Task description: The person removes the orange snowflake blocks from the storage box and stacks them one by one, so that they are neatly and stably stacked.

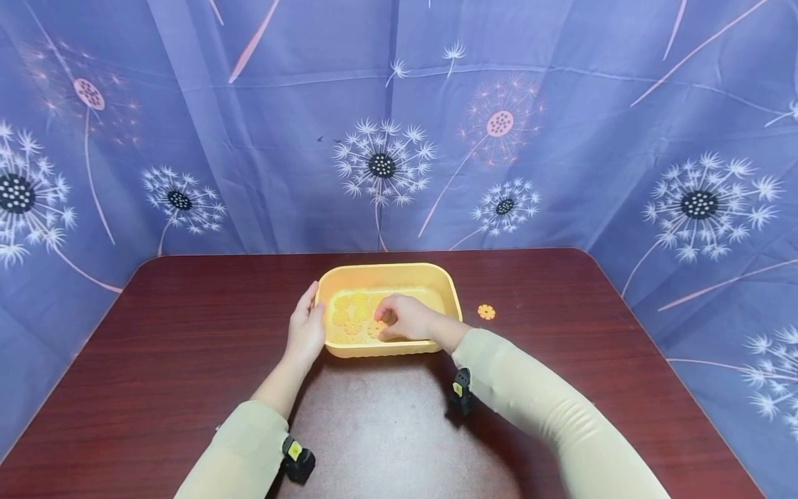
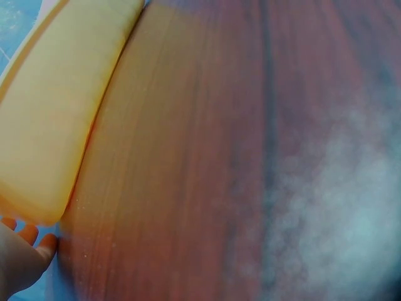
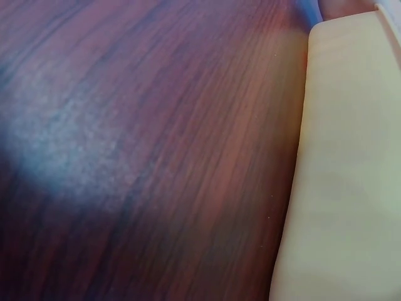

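A yellow plastic tub (image 1: 389, 351) with a raised rim stands on the table, and several yellow and orange flower-shaped pieces (image 1: 352, 313) lie in its left half. My left hand (image 1: 305, 331) holds the tub's left end, thumb by the rim and fingers along the outer wall. In the left wrist view that hand (image 2: 22, 260) shows at the tub's lower corner (image 2: 44, 207). My right hand (image 1: 408, 319) reaches in over the front right rim, its curled finger and thumb pinching at an orange flower-shaped piece (image 1: 375, 328). The right wrist view shows mostly the tub's side wall (image 3: 351, 157).
One orange flower-shaped piece (image 1: 486, 312) lies on the dark red wooden table (image 1: 536, 291), right of the tub. Blue cloth (image 1: 280, 173) printed with dandelions hangs behind and beside the table. Both sleeves carry a black wrist camera (image 1: 298, 461).
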Motion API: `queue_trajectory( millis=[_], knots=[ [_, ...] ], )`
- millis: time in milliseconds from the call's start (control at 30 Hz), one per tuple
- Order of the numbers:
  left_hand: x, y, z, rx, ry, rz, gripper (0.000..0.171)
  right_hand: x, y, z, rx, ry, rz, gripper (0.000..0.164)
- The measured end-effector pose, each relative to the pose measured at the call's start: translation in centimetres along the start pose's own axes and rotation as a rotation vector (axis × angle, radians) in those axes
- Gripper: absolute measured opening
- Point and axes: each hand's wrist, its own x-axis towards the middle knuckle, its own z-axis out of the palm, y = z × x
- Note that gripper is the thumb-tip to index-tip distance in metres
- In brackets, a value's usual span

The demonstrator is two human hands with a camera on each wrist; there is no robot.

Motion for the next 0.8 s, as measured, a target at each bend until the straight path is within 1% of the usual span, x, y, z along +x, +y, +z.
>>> queue_trajectory(
  millis=[367, 500, 700, 800],
  knots=[
    [0.03, 0.09, 0.04, -0.001, 0.0, 0.001, 0.049, 0.03, 0.28, -0.2, 0.158, -0.006, 0.038, 0.014],
    [0.05, 0.04, 0.0, 0.0, -0.003, -0.003, 0.049, 0.11, 0.38, -0.36, 0.237, -0.004, 0.055, 0.014],
    [-0.06, 0.05, 0.01, 0.008, -0.003, 0.002, 0.049, 0.13, 0.38, -0.49, 0.383, -0.012, 0.104, 0.015],
    [-0.14, 0.1, 0.01, 0.001, -0.008, 0.005, 0.049, 0.06, 0.26, -0.53, 0.433, -0.005, 0.129, 0.015]
  ],
)
